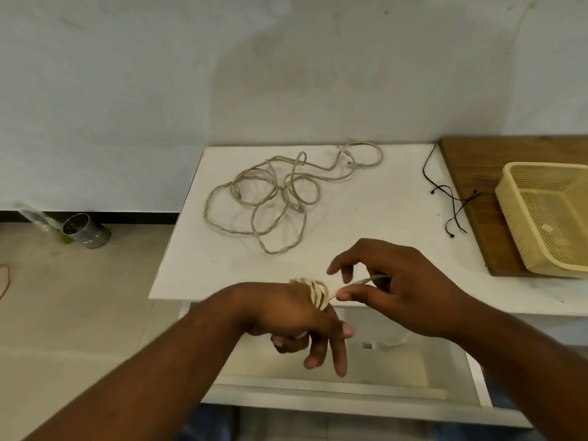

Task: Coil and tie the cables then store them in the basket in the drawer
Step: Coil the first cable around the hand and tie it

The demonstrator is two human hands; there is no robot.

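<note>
Head view, the only one given, looks down on a white counter with an open drawer pulled out below its front edge. The left hand hovers over the drawer, fingers pointing down and loosely spread, with several turns of a beige cable coil wrapped around them; how far the coil runs under the palm is hidden. The right hand is just beside it, its grip pinching the free end of that cable between thumb and forefinger, the other fingers curled and partly blurred. A white connector and a short run of cord show inside the drawer behind the hands, too dim to trace. Farther back on the counter lies a loose tangle of beige cables, uncoiled. Near the right edge lies a thin black cord, its far end trailing over the back of the counter. A cream basket rests on a wooden board, both cut off by the right frame edge. On the floor at left lies a metal can.
</note>
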